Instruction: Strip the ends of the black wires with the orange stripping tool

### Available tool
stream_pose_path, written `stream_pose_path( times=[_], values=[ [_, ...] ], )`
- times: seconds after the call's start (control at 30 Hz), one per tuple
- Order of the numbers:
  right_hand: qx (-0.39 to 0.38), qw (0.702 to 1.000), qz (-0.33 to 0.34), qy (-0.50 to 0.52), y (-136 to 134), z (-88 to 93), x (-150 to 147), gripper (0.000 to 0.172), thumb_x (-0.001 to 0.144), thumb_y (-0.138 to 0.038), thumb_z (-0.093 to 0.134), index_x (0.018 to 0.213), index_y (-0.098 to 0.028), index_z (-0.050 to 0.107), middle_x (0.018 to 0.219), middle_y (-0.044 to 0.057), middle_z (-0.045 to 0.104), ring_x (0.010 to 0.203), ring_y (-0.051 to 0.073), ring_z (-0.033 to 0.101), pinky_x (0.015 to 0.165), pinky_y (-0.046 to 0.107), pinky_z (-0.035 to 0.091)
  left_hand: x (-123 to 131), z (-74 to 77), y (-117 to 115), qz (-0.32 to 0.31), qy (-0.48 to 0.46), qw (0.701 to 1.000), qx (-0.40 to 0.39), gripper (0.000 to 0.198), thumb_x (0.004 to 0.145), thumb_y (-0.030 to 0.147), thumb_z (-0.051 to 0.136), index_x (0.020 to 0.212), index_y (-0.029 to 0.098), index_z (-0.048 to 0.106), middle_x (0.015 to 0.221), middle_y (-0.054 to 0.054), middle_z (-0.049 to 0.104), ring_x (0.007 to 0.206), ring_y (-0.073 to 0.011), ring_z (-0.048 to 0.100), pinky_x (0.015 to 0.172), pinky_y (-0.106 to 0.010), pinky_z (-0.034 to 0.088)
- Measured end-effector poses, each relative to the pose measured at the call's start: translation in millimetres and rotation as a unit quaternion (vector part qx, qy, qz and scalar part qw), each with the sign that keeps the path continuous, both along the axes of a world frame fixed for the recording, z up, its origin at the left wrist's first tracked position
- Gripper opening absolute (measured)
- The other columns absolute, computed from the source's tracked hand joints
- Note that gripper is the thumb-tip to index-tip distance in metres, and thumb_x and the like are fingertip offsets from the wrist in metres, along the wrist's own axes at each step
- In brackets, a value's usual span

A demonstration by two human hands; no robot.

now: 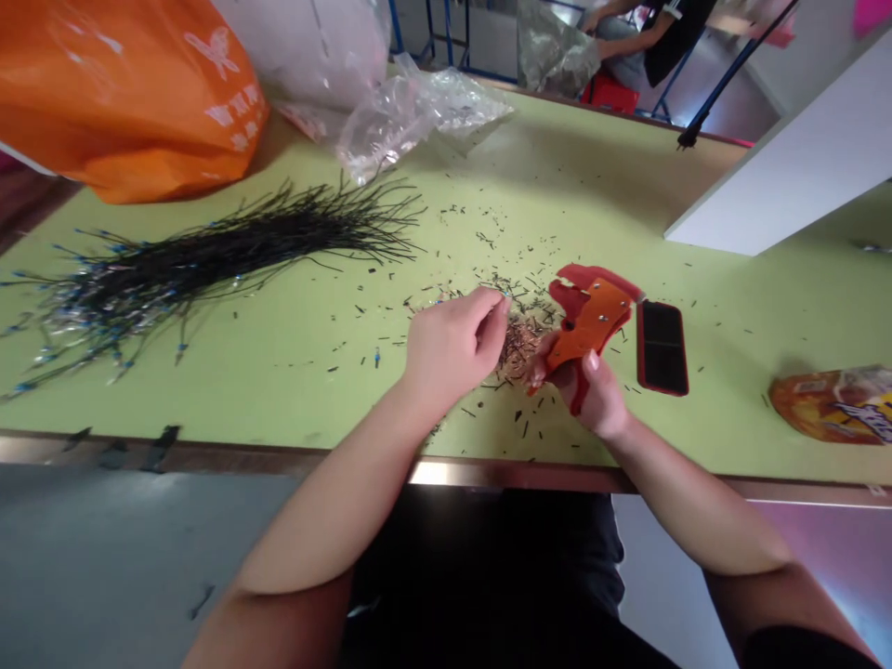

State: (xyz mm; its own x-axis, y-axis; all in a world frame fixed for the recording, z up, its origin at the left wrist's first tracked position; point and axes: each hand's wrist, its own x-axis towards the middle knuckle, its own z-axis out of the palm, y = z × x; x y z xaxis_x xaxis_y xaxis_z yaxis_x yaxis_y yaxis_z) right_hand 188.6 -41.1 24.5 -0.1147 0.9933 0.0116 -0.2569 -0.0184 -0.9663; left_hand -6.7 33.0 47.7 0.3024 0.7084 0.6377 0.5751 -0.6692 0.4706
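Head view: left hand [452, 348] pinching thin blue-tipped wire [504, 294] at fingertips, narrow grip; wire just left of orange wire stripper [591, 318]. Right hand [578, 395] wrapped firmly around stripper, long axis slanting up-right, nose away from wire.

What the left hand [452, 348] pinches is too small to make out. The right hand [582, 395] hides part of the orange tool [592, 316]. The scattered bits [519, 346] are too tiny to tell apart. The picture's edge cuts off the orange bag [118, 93] and the seated person [673, 37].
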Motion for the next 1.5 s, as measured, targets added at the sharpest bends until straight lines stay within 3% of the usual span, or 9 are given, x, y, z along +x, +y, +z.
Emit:
stream_pose_path(
  times=[0.23, 0.4, 0.63, 0.87, 1.13, 1.33, 1.5],
  values=[
    [-0.033, 0.999, 0.002, -0.039, -6, 2.0, -5, 0.065, 0.085, -0.091, 0.058, 0.103, -0.03, 0.068, 0.093, 0.009, 0.067, 0.095, 0.033, 0.067, 0.077, 0.048, 0.061, 7, 5.2, -17, -0.05, 0.025, 0.998, -0.012, 0.024, 0.104, 0.022, 0.051, 0.083, 0.02, 0.063, 0.059, 0.003, 0.062, 0.051, -0.0103, 0.05, 0.053, -0.026, 0.03],
    [-0.039, 0.999, -0.016, -0.02, -6, -4.0, -5, 0.065, 0.086, -0.087, 0.061, 0.117, -0.03, 0.068, 0.103, 0.011, 0.073, 0.109, 0.036, 0.071, 0.082, 0.051, 0.064, 10, 6.6, -24, -0.06, 0.031, 0.998, -0.001, 0.028, 0.104, 0.021, 0.05, 0.077, 0.021, 0.057, 0.058, 0.003, 0.061, 0.05, -0.0108, 0.048, 0.052, -0.028, 0.029],
    [-0.05, 0.994, -0.083, -0.051, -7, -8.6, -9, 0.07, 0.08, -0.09, 0.064, 0.116, -0.03, 0.067, 0.112, 0.013, 0.075, 0.124, 0.039, 0.069, 0.088, 0.053, 0.066, 11, 5.3, -23, -0.065, 0.029, 0.997, 0.03, 0.026, 0.101, 0.021, 0.05, 0.076, 0.022, 0.054, 0.055, 0.003, 0.058, 0.049, -0.0113, 0.048, 0.051, -0.028, 0.027],
    [-0.031, 0.994, -0.104, -0.035, -7, -15.1, -7, 0.066, 0.087, -0.085, 0.062, 0.123, -0.03, 0.067, 0.121, 0.012, 0.074, 0.137, 0.039, 0.064, 0.102, 0.056, 0.063, 13, 5.4, -26, -0.093, 0.042, 0.995, -0.017, 0.027, 0.099, 0.024, 0.05, 0.073, 0.022, 0.052, 0.052, 0.004, 0.053, 0.044, -0.0106, 0.041, 0.049, -0.029, 0.025],
    [-0.04, 0.992, -0.085, -0.084, -5, -12.6, -4, 0.072, 0.083, -0.092, 0.057, 0.117, -0.03, 0.067, 0.114, 0.013, 0.074, 0.13, 0.04, 0.065, 0.096, 0.057, 0.063, 12, 9.2, -25, -0.135, 0.007, 0.982, -0.129, 0.028, 0.098, 0.025, 0.049, 0.07, 0.022, 0.049, 0.052, 0.004, 0.053, 0.045, -0.01, 0.039, 0.049, -0.028, 0.026],
    [-0.039, 0.996, -0.041, -0.062, -6, -3.4, -3, 0.071, 0.083, -0.093, 0.057, 0.117, -0.031, 0.066, 0.103, 0.013, 0.071, 0.114, 0.039, 0.07, 0.081, 0.054, 0.065, 9, 20.5, -21, -0.19, -0.111, 0.929, -0.297, 0.034, 0.101, 0.025, 0.049, 0.067, 0.021, 0.052, 0.055, 0.003, 0.06, 0.045, -0.0088, 0.046, 0.046, -0.025, 0.032],
    [-0.041, 0.995, 0.002, -0.09, -5, -3.0, 0, 0.083, 0.079, -0.102, 0.046, 0.114, -0.029, 0.066, 0.103, 0.014, 0.069, 0.108, 0.038, 0.069, 0.073, 0.05, 0.065, 10, 23.0, -18, -0.182, -0.156, 0.914, -0.326, 0.038, 0.101, 0.024, 0.047, 0.064, 0.022, 0.052, 0.056, 0.003, 0.063, 0.049, -0.0104, 0.054, 0.049, -0.024, 0.04]
  ],
)
